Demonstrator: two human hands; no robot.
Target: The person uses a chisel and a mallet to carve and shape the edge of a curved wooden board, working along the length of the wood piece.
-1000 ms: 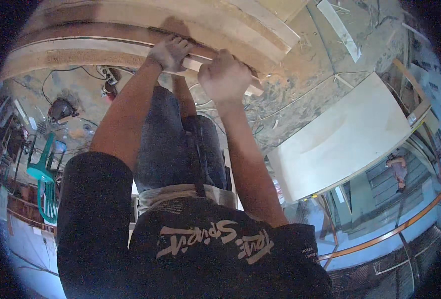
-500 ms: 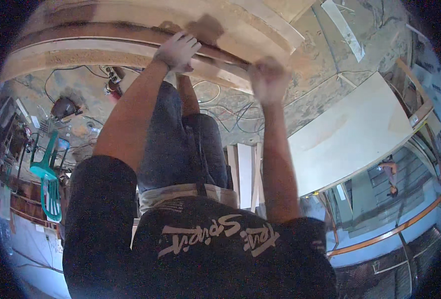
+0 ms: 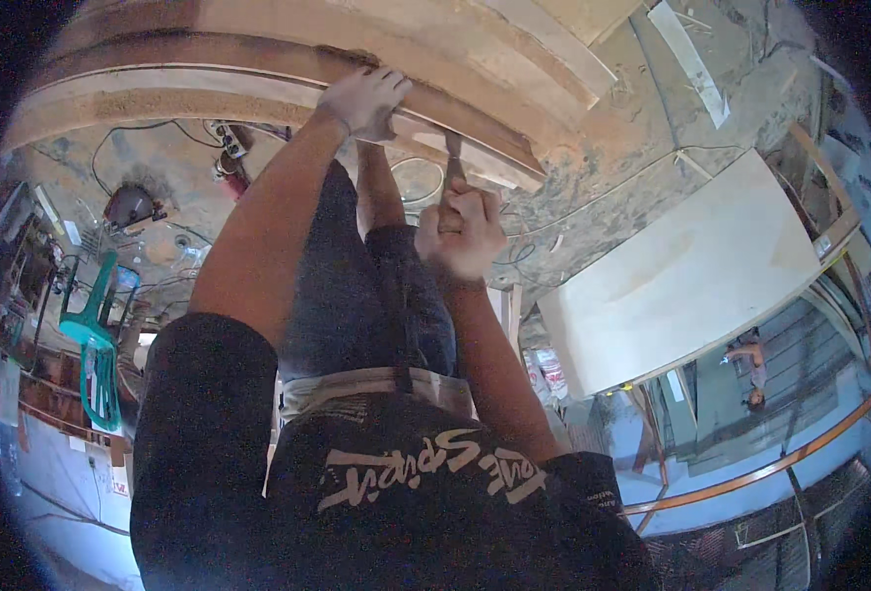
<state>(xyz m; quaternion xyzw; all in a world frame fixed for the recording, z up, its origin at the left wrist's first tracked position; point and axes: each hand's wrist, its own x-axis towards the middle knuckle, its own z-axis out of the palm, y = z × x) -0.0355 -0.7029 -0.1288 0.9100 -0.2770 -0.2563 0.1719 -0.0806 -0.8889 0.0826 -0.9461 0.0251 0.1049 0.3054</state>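
A long wooden strip (image 3: 258, 77) runs across the far side of the view, along the edge of a broad wooden board (image 3: 288, 25). My left hand (image 3: 361, 98) is closed over the strip's edge, fingers curled on top and thumb below. To its right, nearer my body, my right hand (image 3: 470, 231) is closed around the handle of a flat-bladed hand tool (image 3: 453, 163). The blade points away from me, and its tip meets the near edge of the strip. The tool's exact kind is hard to make out.
Below the wood lie cables (image 3: 420, 182) on the dusty floor. A large pale panel (image 3: 677, 276) stands at the right. A green plastic chair (image 3: 91, 330) and a dark round tool (image 3: 130, 204) are at the left. Another person (image 3: 750, 374) is far off at the right.
My right hand has come left and nearer my body, from the strip's right end. The tool's blade now shows clearly. My left hand has shifted slightly right along the strip.
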